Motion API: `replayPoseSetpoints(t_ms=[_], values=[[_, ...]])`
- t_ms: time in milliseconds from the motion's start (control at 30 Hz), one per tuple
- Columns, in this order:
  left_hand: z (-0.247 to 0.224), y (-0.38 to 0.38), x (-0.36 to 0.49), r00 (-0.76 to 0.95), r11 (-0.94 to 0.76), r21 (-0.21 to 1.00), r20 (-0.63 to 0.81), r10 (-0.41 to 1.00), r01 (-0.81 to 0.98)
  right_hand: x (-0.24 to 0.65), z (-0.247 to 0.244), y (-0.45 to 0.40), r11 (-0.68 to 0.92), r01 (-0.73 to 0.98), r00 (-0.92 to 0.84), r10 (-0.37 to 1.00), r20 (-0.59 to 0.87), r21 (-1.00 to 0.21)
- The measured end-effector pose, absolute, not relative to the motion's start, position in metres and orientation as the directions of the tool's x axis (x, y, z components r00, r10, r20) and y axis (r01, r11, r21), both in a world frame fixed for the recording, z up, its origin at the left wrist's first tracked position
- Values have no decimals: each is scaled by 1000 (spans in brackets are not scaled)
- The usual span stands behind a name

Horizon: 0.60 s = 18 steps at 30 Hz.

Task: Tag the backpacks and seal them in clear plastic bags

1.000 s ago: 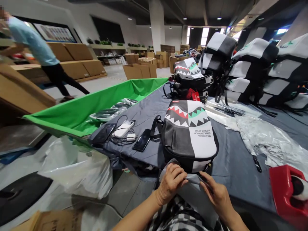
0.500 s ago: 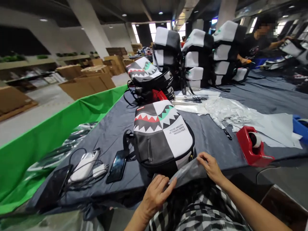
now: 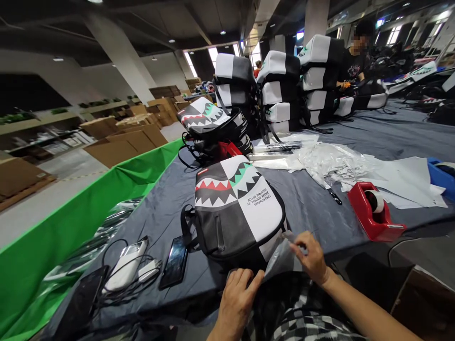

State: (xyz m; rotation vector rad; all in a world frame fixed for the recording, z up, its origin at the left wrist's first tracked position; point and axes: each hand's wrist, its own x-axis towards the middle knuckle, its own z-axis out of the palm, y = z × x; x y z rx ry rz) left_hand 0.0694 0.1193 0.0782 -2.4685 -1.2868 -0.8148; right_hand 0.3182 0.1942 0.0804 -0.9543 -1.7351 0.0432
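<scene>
A black-and-white backpack with a toothed shark-mouth print lies front side up on the cloth-covered table before me. At its near edge, a clear plastic bag hangs between my hands. My right hand pinches the bag's upper right part, thumb against fingers, beside the backpack's corner. Fingers bent, my left hand grips the bag's left part just below the backpack. The bag's lower part is hidden against the checked clothing.
Left of the backpack lie a black phone and a white power bank with cables. A red tape dispenser stands at right, near crumpled plastic bags. Stacked backpacks rise behind; a co-worker stands at far right.
My right hand has drawn the bag's edge up slightly, and the plastic is more bunched between my hands. The camera view has shifted. The co-worker's bag has come down onto the table.
</scene>
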Motion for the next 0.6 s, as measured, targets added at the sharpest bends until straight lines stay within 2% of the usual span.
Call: replayPoseSetpoints(t_ms=[100, 233, 400, 467, 600], values=[[77, 119, 71, 443, -582, 40, 607, 660, 812, 311, 78, 179, 760, 536, -269, 567, 778, -368], [79, 117, 71, 441, -582, 14, 638, 632, 813, 302, 70, 184, 769, 558, -303, 538, 787, -311], [83, 117, 64, 504, -616, -23, 600, 621, 787, 308, 69, 207, 891, 445, -488, 325, 810, -90], [83, 117, 63, 489, -610, 4, 593, 640, 792, 312, 75, 215, 928, 370, -569, 255, 782, -33], [86, 115, 64, 365, -572, 89, 687, 628, 816, 317, 90, 225, 976, 217, -738, 155, 656, 13]])
